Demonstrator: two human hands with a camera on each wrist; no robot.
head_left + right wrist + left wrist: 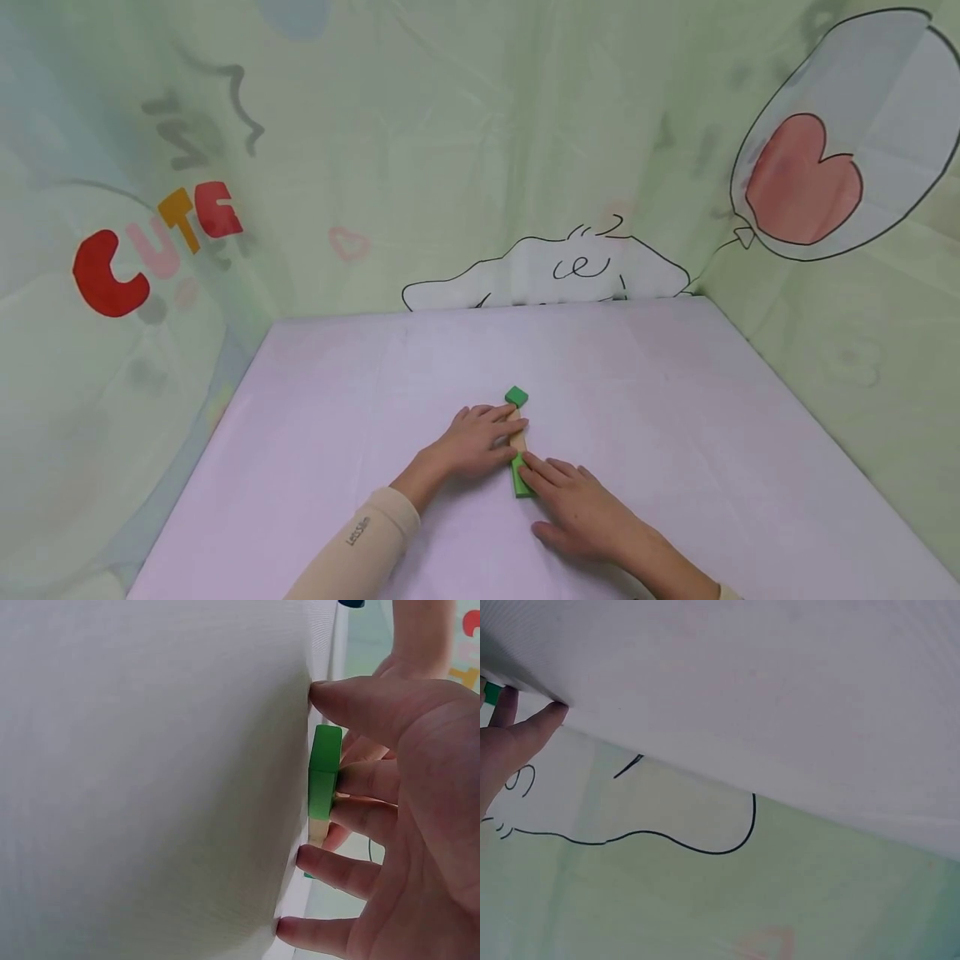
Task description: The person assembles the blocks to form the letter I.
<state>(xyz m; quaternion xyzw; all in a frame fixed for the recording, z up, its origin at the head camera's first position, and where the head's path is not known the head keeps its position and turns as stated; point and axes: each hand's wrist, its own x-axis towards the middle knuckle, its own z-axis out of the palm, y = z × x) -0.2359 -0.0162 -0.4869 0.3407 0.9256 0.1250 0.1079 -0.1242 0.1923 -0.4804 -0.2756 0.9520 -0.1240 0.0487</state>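
Note:
Three blocks lie in a line on the table in the head view. Farthest is a small green block (516, 395), turned cornerwise. A plain wooden block (518, 440) comes after it, and a longer green block (521, 483) lies nearest. My left hand (474, 442) reaches in from the left, fingers extended over the wooden block and partly hiding it. From the right, my right hand (585, 510) touches the longer green block with outstretched fingertips. In the right wrist view, two fingers rest against that green block (324, 774), while thumb and other fingertips touch the tabletop.
The table (360, 375) has a pale lilac cover. Printed cloth (450, 150) hangs behind it and along both sides, with a balloon drawing (900, 108) on the right and coloured letters (112, 275) on the left.

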